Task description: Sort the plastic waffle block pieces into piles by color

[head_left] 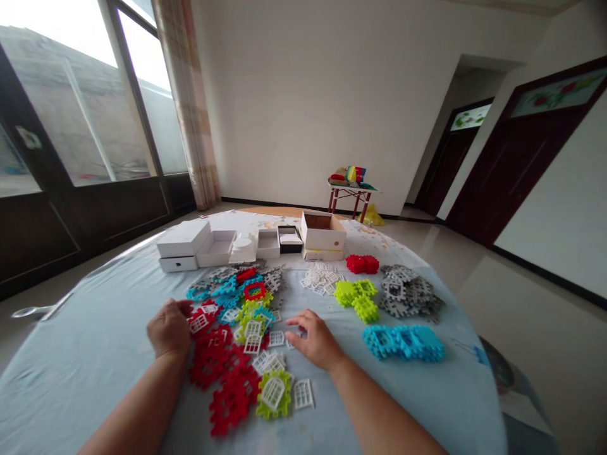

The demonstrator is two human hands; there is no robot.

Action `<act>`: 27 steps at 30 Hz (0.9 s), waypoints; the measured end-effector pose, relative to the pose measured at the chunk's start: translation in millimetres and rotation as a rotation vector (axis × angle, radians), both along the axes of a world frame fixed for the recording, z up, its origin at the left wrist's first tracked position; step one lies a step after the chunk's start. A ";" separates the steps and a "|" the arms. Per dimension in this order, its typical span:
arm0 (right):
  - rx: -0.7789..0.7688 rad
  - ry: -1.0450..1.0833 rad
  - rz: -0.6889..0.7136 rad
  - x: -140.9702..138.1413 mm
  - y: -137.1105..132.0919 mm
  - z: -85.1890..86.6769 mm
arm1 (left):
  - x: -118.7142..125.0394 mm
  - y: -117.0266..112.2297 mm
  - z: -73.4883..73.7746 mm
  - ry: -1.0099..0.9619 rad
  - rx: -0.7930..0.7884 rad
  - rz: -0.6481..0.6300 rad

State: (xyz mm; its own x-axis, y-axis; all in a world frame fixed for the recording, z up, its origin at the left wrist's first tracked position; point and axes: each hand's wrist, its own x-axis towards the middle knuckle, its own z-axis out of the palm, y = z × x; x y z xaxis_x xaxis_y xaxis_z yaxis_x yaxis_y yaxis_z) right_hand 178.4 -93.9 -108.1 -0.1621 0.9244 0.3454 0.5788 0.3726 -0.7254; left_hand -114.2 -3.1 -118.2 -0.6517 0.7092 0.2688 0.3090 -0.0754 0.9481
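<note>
My left hand (169,330) is curled closed at the left edge of a mixed pile, beside the red interlocking plastic tiles (222,360). Its fingertips are partly hidden, so I cannot make out what is in them. Over the white lattice window pieces (275,339) in the middle, my right hand (313,340) is open, fingers apart and nothing visible in them. Lime green tiles (274,409) and blue tiles (227,292) are mixed into the pile. A lone window piece (303,394) lies on the cloth near the front.
Sorted groups stand on the right: white window pieces (322,278), red tiles (362,263), green tiles (356,298), grey tiles (410,294) and blue tiles (403,343). White boxes (183,239) and an open carton (323,237) line the back of the round table (95,354).
</note>
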 end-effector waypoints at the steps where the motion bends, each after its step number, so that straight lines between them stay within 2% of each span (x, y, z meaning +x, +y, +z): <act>1: 0.014 -0.034 0.017 -2.2 -0.2 0.0 | 0.1 0.1 0.1 -0.019 -0.005 0.001; 5: 0.016 -0.158 0.045 -8.2 2.7 -1.0 | 0.8 -0.4 2.4 -0.087 -0.024 -0.006; 8: -0.013 -0.153 0.037 -9.7 4.6 -0.3 | 1.6 -2.2 6.0 -0.123 -0.035 -0.032; 12: -0.039 -0.027 0.028 -7.8 0.8 4.8 | 2.6 -3.7 9.7 -0.186 -0.022 -0.049; 16: -0.148 0.185 0.059 1.8 1.8 11.4 | 3.8 -3.4 11.9 -0.249 0.012 -0.045; 22: -0.287 0.343 -0.100 28.6 45.3 16.6 | 4.0 -2.7 13.4 -0.301 0.031 -0.067; 25: -0.246 0.547 -0.310 37.0 66.5 20.3 | 2.6 -1.5 12.1 -0.317 0.027 -0.074; 27: -0.212 0.646 -0.418 38.9 70.7 21.2 | 1.4 -0.2 10.6 -0.318 0.025 -0.073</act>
State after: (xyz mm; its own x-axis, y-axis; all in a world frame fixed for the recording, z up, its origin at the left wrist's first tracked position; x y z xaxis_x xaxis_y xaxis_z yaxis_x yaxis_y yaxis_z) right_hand 217.3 -23.2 -86.8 0.3841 0.9212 0.0625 0.0811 0.0338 -0.9961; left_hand -112.9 -3.4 -107.6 -0.6533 0.7530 0.0783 -0.0090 -0.1112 0.9938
